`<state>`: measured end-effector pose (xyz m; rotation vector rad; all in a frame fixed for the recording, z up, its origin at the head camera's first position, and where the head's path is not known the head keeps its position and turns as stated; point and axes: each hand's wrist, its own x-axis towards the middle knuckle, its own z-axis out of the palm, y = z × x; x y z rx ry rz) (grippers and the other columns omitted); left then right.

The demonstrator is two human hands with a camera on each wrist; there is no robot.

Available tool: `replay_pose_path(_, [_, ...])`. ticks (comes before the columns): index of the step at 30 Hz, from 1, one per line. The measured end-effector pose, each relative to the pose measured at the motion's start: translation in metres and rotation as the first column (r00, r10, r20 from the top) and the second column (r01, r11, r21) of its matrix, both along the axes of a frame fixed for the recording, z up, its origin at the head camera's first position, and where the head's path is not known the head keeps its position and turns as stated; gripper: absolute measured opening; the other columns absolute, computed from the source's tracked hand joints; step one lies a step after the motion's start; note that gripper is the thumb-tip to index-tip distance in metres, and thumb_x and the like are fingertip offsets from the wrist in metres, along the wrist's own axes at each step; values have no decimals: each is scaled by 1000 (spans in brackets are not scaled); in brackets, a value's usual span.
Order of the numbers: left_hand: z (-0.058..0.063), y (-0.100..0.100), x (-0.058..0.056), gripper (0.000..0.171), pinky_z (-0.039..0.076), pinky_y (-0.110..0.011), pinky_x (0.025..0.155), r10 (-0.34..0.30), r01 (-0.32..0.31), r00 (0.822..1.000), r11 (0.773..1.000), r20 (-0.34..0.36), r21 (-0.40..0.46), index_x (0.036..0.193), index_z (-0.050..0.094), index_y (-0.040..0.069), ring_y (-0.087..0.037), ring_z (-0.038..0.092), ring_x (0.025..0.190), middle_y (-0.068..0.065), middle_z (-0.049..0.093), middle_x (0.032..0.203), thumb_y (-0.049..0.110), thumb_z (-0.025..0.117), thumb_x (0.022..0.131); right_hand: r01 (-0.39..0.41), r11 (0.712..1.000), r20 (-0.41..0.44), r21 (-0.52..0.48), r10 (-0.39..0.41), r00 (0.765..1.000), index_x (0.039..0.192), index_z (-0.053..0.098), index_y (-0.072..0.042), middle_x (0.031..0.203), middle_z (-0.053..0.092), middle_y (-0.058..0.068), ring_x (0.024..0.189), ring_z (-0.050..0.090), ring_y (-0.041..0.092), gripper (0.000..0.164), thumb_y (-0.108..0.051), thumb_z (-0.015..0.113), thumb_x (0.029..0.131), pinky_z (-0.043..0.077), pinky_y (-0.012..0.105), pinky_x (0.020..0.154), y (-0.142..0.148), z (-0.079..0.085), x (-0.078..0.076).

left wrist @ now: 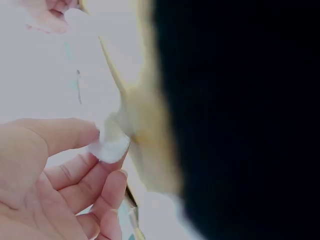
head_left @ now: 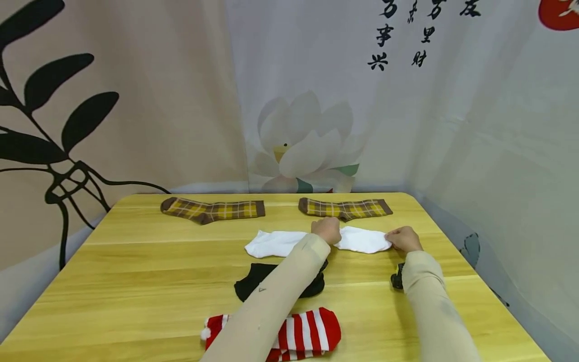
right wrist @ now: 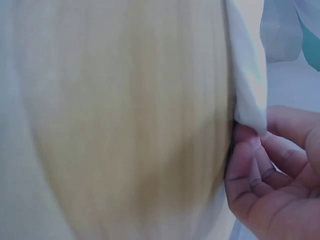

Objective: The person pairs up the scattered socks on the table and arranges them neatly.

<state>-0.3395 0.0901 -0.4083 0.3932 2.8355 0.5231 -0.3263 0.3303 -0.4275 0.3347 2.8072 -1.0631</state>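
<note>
A white sock (head_left: 364,240) lies stretched sideways between my two hands. My left hand (head_left: 326,230) pinches its left end between thumb and fingers, as the left wrist view shows with the white cloth (left wrist: 111,145) at the fingertips. At the other end my right hand (head_left: 404,238) pinches the sock's edge (right wrist: 252,112) with thumb and forefinger. A second white sock (head_left: 273,244) lies flat to the left, partly covered by my left forearm.
Two brown-and-yellow plaid socks (head_left: 217,210) (head_left: 346,208) lie apart along the table's back edge. Closer in are black socks (head_left: 255,281) and red-and-white striped socks (head_left: 309,332), both partly behind my left sleeve. A printed curtain (head_left: 181,100) hangs behind the wooden table (head_left: 135,281).
</note>
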Motion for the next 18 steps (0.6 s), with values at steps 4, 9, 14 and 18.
replay_pose_path(4, [3, 0, 2, 40, 32, -38, 77, -14, 14, 1000, 1000, 3, 6, 61, 34, 18, -13, 26, 57, 2, 26, 55, 18, 55, 96, -35, 999, 5, 24, 35, 999, 111, 64, 13, 80, 67, 12, 67, 57, 15, 33, -15, 60, 92, 48, 28, 63, 4, 4, 6])
replay_pose_path(9, [9, -5, 4, 40, 31, -36, 72, -11, 11, 1000, 999, 3, 43, 61, 36, 18, -13, 26, 56, 3, 28, 55, 18, 57, 94, -60, 997, -3, 46, 61, 998, 110, 63, 13, 93, 68, 21, 74, 62, 22, 33, -15, 60, 93, 51, 35, 69, 7, 13, 10])
replay_pose_path(14, [20, -13, 5, 43, 30, -31, 57, -18, 16, 1000, 994, 12, 110, 57, 35, 18, -12, 20, 49, 4, 23, 50, 16, 56, 94, -62, 998, -26, -1, 62, 998, 113, 61, 14, 90, 67, 18, 82, 63, 28, 34, -14, 58, 94, 53, 39, 74, 4, 25, 12])
replay_pose_path(18, [25, -18, 4, 49, 22, -27, 47, -36, 35, 999, 990, 8, 136, 53, 30, 19, -10, 13, 47, 5, 18, 49, 16, 56, 94, -83, 996, -60, -19, 82, 995, 115, 60, 14, 89, 66, 16, 88, 63, 35, 35, -15, 57, 95, 54, 42, 78, 1, 31, 15])
